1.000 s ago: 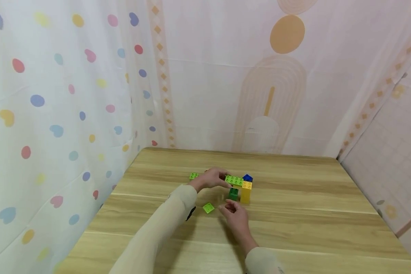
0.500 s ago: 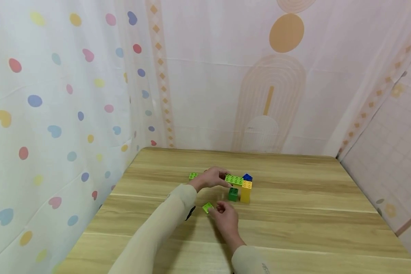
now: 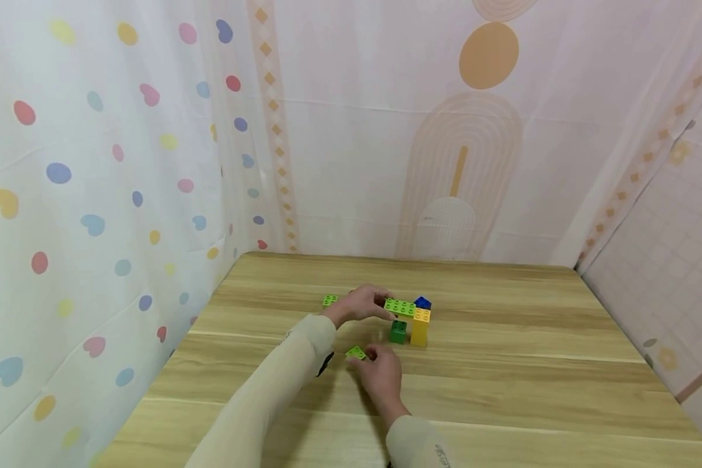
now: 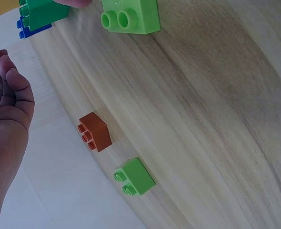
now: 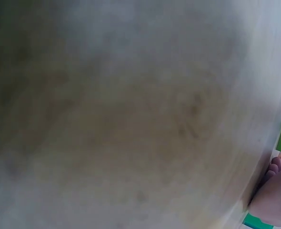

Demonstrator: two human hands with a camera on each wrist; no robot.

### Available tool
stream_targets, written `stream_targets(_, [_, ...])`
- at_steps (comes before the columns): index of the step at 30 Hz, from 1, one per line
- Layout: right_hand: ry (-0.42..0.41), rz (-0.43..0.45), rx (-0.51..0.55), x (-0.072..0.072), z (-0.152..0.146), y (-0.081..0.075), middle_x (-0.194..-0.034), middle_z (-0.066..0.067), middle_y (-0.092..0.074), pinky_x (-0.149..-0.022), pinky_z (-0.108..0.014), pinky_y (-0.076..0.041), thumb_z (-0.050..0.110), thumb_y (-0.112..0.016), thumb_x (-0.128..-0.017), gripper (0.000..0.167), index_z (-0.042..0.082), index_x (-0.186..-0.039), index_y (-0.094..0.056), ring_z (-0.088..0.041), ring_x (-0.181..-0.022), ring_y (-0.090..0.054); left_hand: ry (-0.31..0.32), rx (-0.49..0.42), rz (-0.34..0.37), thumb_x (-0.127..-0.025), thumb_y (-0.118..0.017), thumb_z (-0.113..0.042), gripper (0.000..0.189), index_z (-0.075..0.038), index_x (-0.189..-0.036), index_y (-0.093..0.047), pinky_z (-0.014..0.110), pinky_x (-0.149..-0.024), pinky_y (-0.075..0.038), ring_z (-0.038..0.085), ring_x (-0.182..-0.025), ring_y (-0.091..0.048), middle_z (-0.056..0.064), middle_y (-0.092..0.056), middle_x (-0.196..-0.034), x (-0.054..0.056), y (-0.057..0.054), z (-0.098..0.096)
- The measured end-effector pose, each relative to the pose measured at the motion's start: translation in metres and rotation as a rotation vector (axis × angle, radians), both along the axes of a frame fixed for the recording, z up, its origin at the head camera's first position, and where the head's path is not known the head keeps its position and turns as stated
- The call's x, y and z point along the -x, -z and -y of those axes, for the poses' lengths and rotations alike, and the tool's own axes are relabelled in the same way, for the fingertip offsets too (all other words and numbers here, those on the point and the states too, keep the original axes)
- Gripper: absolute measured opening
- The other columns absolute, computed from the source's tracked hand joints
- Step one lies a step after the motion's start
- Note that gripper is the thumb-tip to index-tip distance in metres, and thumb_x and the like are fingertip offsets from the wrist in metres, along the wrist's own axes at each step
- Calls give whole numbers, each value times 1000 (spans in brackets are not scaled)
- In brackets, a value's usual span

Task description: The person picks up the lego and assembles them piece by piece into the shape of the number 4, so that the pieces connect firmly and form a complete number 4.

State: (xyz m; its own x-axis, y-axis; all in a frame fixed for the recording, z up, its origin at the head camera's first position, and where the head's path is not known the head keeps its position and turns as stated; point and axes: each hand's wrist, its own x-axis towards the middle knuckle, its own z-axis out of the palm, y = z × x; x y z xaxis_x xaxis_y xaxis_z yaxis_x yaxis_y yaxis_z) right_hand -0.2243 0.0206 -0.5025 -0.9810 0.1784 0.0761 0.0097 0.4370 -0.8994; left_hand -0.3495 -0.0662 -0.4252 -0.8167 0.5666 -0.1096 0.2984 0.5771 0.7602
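Wood-grain counter (image 3: 532,364), lt brown w/ darker streaks, meets the rear curtain (image 3: 357,162) at the back. L side: white curtain (image 3: 111,195), folds, multicol. dots & hearts. Rear curtain: pale, 2 diamond strips (image 3: 276,130), 1 nr each side; 1 lg orange disc (image 3: 489,55) over 1 rainbow arch (image 3: 482,175) w/ orange bar (image 3: 459,171). R side: pale sheet (image 3: 667,260), faint grid, 2 yellowish flowers (image 3: 667,361).

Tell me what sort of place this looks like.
Probably a children's play corner, or a small space set up like one: a wood-grain table with studded toy blocks on it, beside a sheet printed with colourful dots and hearts.
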Motion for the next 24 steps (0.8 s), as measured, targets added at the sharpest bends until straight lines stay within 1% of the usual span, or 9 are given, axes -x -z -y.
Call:
stream_targets(7, [-25,-61,-119,0,2,0,-93,-9,-70,-80,-46,-51,23,-89,-75,33,0,-95,-75,-26,-88,-62,1,0,2,-88,-78,-26,48,-15,-133,-64,39,-90,-50,15,-103,-60,-1,-66,-112,1,3,1])
stream_targets(10, [-27,-56,-164,0,2,0,-90,-8,-68,-80,-46,-49,19,-88,-74,30,0,-93,-75,-26,-86,-59,0,6,0,-88,-78,-28,50,-16,-134,-63,40,-91,-49,16,-106,-59,0,-66,-115,1,3,0])
stream_targets(13, [-28,-56,-199,2,2,0,-87,-7,-67,-78,-44,-49,15,-87,-75,24,1,-91,-75,-24,-82,-58,-3,14,-3,-87,-78,-29,50,-17,-133,-64,41,-93,-49,17,-108,-58,1,-65,-118,1,3,-1])
stream_targets(18, [-73,-60,-179,6,-3,0,-84,-6,-67,-73,-42,-51,12,-84,-77,19,0,-90,-75,-20,-77,-58,-16,21,1,-87,-78,-30,50,-18,-133,-64,41,-93,-48,17,-108,-57,0,-64,-118,0,2,0])
stream_targets(20, [-109,-55,-156,6,-5,-1,-86,-7,-67,-73,-42,-51,11,-82,-78,20,-1,-91,-74,-20,-77,-57,-20,22,4,-88,-78,-30,50,-19,-134,-63,41,-94,-48,17,-108,-57,0,-64,-118,-2,1,0])
stream_targets(24, [-192,-38,-148,6,-12,-3,-89,-6,-66,-74,-41,-50,13,-79,-81,21,0,-96,-73,-19,-79,-56,-24,17,9,-88,-78,-30,51,-18,-135,-63,42,-94,-48,18,-109,-57,1,-64,-119,-3,0,1])
